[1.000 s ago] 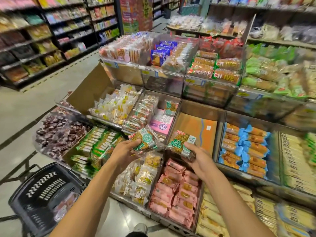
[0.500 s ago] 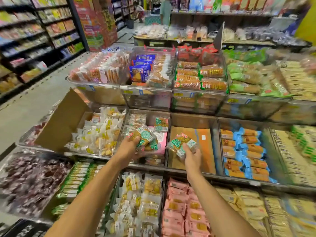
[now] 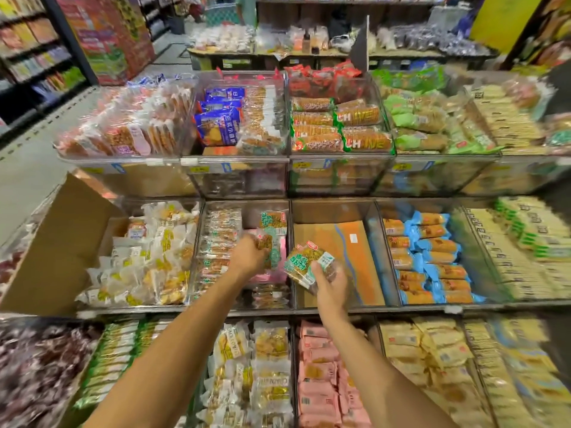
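Observation:
I stand at a tiered snack display in a shop. My left hand [image 3: 247, 257] grips a small green-and-clear snack packet [image 3: 266, 246], low inside the middle-row bin [image 3: 245, 203] that holds the same packets. One more such packet [image 3: 273, 220] leans at the back of that bin. My right hand [image 3: 329, 282] holds a second green-and-clear packet [image 3: 306, 262] over the front of the neighbouring bin, whose floor is bare orange cardboard [image 3: 355, 257]. The left hand's fingers hide most of its packet.
Clear bins [image 3: 340, 159] in three tiers hold wrapped biscuits and cakes. An open cardboard flap [image 3: 61, 242] stands at the left. Blue-wrapped rolls [image 3: 429, 257] lie right of the orange bin, pink packets [image 3: 318, 366] below. An aisle and shelving [image 3: 34, 57] lie at the left, people at the far back.
Both hands moved forward and up from the lower tier to the middle row. The left hand has gone down into the bin with its packet. The shopping basket has dropped out of view.

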Tool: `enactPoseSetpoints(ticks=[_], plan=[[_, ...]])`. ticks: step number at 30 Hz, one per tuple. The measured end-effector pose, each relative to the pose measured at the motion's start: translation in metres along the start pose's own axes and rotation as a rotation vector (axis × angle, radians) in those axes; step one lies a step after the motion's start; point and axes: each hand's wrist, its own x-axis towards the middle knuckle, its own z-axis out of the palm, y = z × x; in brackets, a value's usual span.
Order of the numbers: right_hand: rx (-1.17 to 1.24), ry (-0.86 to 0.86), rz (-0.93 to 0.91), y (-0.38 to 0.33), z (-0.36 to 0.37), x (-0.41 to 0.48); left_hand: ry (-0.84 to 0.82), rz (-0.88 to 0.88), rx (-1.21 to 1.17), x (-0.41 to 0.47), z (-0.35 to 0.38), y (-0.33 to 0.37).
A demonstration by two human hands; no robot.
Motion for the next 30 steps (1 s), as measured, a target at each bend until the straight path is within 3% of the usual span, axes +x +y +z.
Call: enactPoseSetpoints(ticks=[6,12,19,23,30], plan=[[-0.283,-0.023,-0.103,-0.003,0.008,0.007,0.039,-0.111,-0.245,0.027,0.015,-0.008],[-0.324,0.017,-0.180,0.007,0.005,0.015,0.064,-0.083,-0.163,0.047,0.026,-0.016],[-0.276,0.026,-0.167,0.006,0.007,0.015,0.006,0.074,0.131,0.078,0.016,-0.008],[-0.309,0.054,-0.187,0.006,0.007,0.015,0.124,0.178,0.346,0.096,0.022,-0.006],[-0.318,0.068,-0.185,0.014,0.009,0.020,0.196,0.137,0.180,0.097,0.025,-0.017]])
